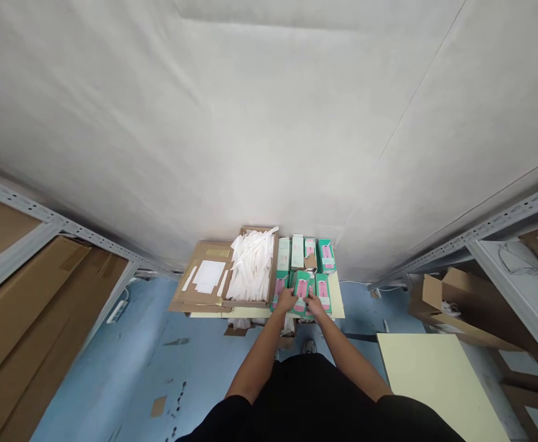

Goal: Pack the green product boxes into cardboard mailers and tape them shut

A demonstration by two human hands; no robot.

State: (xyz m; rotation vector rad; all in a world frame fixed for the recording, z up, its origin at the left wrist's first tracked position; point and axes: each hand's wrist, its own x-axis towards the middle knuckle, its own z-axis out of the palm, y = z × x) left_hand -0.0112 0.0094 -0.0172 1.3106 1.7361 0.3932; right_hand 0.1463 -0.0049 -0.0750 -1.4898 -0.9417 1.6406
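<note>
A small green box with a pink panel (302, 286) is held between my two hands at the front of the table. My left hand (287, 300) closes on its left side, and my right hand (314, 304) on its right side. Similar green boxes surround it; one green-and-pink box (322, 291) stands just right of my right hand, and another (326, 255) is at the back right. A brown cardboard flap (311, 262) shows among the back boxes. Left of them, an open carton (273, 270) is heaped with white, narrow packets (251, 264).
A flat cardboard sheet (213, 286) with white papers covers the table's left end. A pale yellow table (434, 380) stands at lower right, near an open cardboard box (468, 307) by the shelving. Large brown cartons (34, 313) fill the left shelf. A white wall closes off the back.
</note>
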